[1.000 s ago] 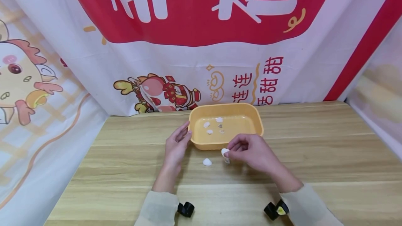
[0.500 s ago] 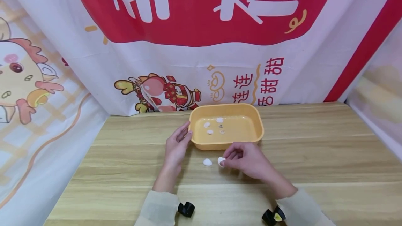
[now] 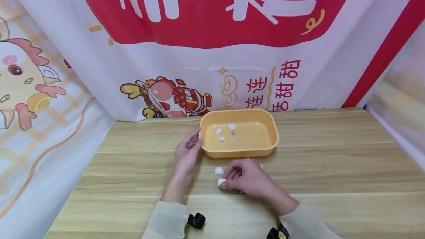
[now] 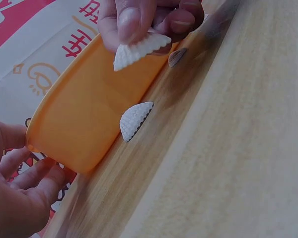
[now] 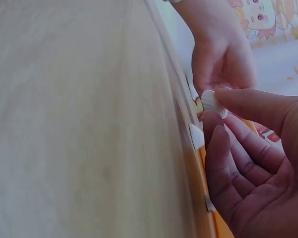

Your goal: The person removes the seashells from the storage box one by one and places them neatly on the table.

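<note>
Right fingers (image 5: 219, 151) pinch a shell (image 5: 213, 103); left fingers (image 4: 50, 186) touch a tub (image 4: 84, 114).

A red-and-white printed cloth (image 3: 206, 58) with a cartoon dragon (image 3: 169, 99) hangs behind the wood-grain surface (image 3: 332, 158); another cartoon-printed cloth (image 3: 56, 121) hangs along its left.

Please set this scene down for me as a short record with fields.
left hand: touches the left end of the yellow tub
right hand: pinches a ribbed white shell in its fingers, outside the tub
tub contents: five small pieces, probably shells
on table: at least a second white shell and a brownish shell
backdrop: printed cloth
</note>
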`<state>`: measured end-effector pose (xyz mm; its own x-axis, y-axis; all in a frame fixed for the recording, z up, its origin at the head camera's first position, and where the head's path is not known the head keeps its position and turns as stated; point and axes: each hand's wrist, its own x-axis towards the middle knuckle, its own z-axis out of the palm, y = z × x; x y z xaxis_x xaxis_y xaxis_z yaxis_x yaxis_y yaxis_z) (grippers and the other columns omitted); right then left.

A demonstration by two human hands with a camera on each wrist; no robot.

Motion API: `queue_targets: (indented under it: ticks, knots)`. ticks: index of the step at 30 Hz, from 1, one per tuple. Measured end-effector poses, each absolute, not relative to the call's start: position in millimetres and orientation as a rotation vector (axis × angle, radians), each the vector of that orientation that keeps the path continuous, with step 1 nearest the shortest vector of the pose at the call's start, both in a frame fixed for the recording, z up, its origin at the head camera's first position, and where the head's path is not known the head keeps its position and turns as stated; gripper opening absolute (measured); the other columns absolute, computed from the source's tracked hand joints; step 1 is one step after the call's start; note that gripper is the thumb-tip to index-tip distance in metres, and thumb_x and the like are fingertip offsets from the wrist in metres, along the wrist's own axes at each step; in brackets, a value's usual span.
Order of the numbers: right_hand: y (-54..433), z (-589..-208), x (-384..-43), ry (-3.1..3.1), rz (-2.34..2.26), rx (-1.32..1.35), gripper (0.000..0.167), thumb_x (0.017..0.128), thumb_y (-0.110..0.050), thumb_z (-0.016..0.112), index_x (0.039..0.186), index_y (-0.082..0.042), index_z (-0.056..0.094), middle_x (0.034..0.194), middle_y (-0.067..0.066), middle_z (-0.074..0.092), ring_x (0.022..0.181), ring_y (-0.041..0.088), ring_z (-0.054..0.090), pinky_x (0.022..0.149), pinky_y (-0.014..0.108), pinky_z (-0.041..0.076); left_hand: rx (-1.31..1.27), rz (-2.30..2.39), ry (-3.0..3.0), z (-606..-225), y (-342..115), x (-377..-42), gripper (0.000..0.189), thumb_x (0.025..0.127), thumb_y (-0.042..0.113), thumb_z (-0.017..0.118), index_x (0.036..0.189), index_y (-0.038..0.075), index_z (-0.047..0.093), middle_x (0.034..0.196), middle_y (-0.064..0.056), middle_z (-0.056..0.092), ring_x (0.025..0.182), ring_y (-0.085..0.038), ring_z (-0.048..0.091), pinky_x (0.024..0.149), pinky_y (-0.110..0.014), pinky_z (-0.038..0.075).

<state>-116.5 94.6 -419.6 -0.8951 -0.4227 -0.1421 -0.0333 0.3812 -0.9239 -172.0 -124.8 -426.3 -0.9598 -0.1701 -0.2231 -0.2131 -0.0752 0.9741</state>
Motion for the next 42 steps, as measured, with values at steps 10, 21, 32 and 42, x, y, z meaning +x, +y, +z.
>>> queue_targets:
  ticks: [10, 21, 32, 42]
  knots:
    - [83, -425, -117, 2.344, -1.417, -0.427, 0.021, 0.081, -0.019, 0.095, 0.089, -0.014, 0.077, 0.079, -0.003, 0.073, 0.071, 0.014, 0.068, 0.059, 0.024, 0.057, -0.427, 2.246, 2.116, -426, -125, -172, 0.043, 0.107, 0.017, 0.068, 0.148, 0.028, 0.064, 0.158, -0.006, 0.061, 0.146, -0.024, 0.058, 0.121, -0.04, 0.053]
    - [77, -423, -116, 2.361, -1.389, -0.449, 0.021, 0.079, -0.016, 0.096, 0.084, -0.013, 0.076, 0.075, -0.003, 0.072, 0.069, 0.012, 0.066, 0.058, 0.022, 0.053, -0.428, 2.256, 2.112, -424, -126, -172, 0.043, 0.107, 0.018, 0.067, 0.149, 0.027, 0.064, 0.159, -0.006, 0.06, 0.146, -0.024, 0.058, 0.121, -0.04, 0.053]
    - [74, -426, -116, 2.446, -1.326, -0.516, 0.02, 0.079, -0.017, 0.096, 0.08, -0.017, 0.076, 0.071, -0.008, 0.07, 0.069, 0.008, 0.065, 0.061, 0.02, 0.052, -0.428, 2.251, 2.111, -426, -127, -172, 0.043, 0.107, 0.018, 0.068, 0.148, 0.029, 0.064, 0.158, -0.005, 0.06, 0.146, -0.024, 0.058, 0.122, -0.04, 0.053]
    - [74, -427, -115, 2.462, -1.308, -0.496, 0.02, 0.078, -0.02, 0.097, 0.079, -0.018, 0.077, 0.07, -0.009, 0.07, 0.068, 0.009, 0.064, 0.06, 0.021, 0.051, -0.423, 2.268, 2.104, -427, -125, -172, 0.043, 0.106, 0.018, 0.069, 0.148, 0.028, 0.065, 0.157, -0.006, 0.062, 0.145, -0.024, 0.059, 0.121, -0.039, 0.054]
